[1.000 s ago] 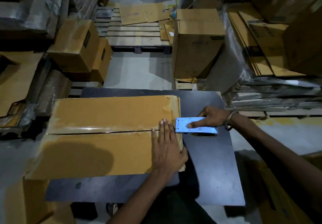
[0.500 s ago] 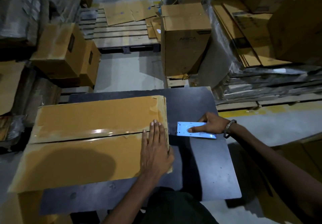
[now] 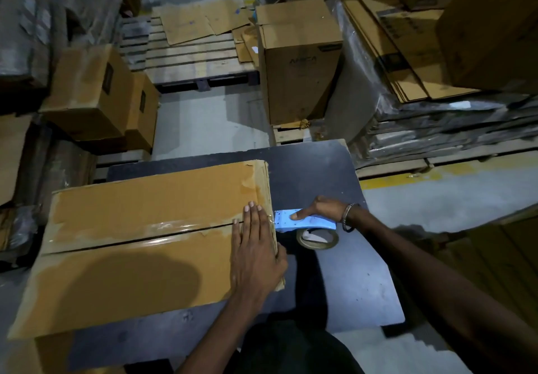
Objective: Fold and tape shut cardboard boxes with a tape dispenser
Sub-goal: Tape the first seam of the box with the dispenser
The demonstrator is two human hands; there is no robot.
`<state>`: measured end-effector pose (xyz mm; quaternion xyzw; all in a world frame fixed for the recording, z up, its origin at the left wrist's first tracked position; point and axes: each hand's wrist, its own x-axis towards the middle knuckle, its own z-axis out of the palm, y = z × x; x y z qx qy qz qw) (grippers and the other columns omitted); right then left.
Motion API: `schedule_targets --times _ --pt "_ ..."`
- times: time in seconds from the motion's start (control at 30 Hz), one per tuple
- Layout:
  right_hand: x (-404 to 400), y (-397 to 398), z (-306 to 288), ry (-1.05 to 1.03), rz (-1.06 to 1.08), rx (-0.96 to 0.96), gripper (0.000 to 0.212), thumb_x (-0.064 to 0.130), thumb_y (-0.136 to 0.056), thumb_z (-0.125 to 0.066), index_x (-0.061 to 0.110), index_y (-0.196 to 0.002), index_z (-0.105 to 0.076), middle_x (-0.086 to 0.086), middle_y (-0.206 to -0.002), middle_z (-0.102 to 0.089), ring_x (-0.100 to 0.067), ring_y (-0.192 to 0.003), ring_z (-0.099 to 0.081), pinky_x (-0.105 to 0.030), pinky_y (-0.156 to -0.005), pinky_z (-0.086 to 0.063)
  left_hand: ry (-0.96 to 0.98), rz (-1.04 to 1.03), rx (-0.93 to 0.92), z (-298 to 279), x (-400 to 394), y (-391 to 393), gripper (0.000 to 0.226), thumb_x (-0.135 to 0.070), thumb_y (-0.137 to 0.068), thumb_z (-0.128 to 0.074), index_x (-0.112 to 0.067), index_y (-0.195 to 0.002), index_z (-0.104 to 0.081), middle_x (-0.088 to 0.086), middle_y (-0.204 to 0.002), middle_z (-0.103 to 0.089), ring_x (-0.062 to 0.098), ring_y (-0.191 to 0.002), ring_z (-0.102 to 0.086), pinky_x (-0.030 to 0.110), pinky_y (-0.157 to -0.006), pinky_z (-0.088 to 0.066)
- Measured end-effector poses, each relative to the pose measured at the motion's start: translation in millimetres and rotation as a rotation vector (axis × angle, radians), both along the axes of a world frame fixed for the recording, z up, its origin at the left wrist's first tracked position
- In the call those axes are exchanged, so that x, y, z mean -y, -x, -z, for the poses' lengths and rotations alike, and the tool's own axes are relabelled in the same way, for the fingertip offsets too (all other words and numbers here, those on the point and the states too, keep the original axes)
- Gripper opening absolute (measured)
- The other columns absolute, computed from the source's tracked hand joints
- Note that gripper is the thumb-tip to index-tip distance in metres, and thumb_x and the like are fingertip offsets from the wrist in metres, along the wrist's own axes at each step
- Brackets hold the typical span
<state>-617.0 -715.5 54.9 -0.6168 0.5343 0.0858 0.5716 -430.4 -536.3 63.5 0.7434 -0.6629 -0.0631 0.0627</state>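
On the table [image 3: 343,271], we are pressing our flat, straight-fingered left hand [image 3: 256,253] on the box [image 3: 131,245] at its right edge. Beside that edge, our right hand [image 3: 318,209] is gripping the dispenser [image 3: 302,222]. Flaps are folded; the seam seems untaped.

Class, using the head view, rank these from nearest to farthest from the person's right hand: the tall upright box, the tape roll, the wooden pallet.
From the right hand:
1. Tape roll, just below it, under the dispenser.
2. Tall upright box, beyond the table.
3. Wooden pallet, farther back, to the left.
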Motion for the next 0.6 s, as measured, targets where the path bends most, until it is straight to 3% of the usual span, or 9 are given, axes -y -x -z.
schedule_targets --times 0.17,0.3,0.43,0.6 --pt "-15.2 16.9 19.9 0.011 0.082 -0.047 0.056 0.072 -0.068 -0.082 0.018 -0.065 -0.071 0.002 -0.061 -0.067 -0.016 -0.057 -0.057 -0.030 -0.062 -0.040 0.029 0.010 -0.018 1.6 -1.1 -0.6 0.082 -0.042 -0.095 -0.043 -0.003 -0.165 -0.025 0.016 -0.174 -0.015 0.029 -0.162 -0.014 0.054 -0.129 -0.021" --pt "-34.2 36.5 48.8 0.256 0.144 -0.277 0.063 0.070 -0.078 -0.076 0.015 -0.053 -0.060 -0.001 -0.054 -0.060 -0.019 -0.056 -0.059 -0.030 -0.057 -0.039 0.040 0.035 -0.045 2.3 -2.7 -1.2 0.075 -0.043 -0.102 -0.039 -0.007 -0.166 -0.024 0.009 -0.176 -0.013 0.022 -0.163 -0.010 0.051 -0.130 -0.019" --pt "-67.2 34.9 79.6 0.496 0.245 -0.400 0.052 0.061 -0.098 -0.056 0.015 -0.073 -0.059 -0.018 -0.086 -0.070 -0.037 -0.087 -0.068 -0.035 -0.068 -0.041 0.034 0.090 -0.076 2.6 -6.0 -11.7 0.073 -0.054 -0.109 -0.032 -0.012 -0.168 -0.020 0.004 -0.177 -0.008 0.017 -0.164 -0.002 0.045 -0.132 -0.011" --pt "-97.5 23.7 103.1 0.574 0.259 -0.429 0.040 0.049 -0.098 -0.063 0.010 -0.092 -0.068 -0.012 -0.099 -0.070 -0.031 -0.095 -0.067 -0.034 -0.076 -0.050 0.050 0.111 -0.042 -4.5 -18.7 -27.3 0.071 -0.060 -0.108 -0.034 -0.017 -0.165 -0.033 0.001 -0.175 -0.020 0.015 -0.163 -0.010 0.053 -0.130 -0.015"
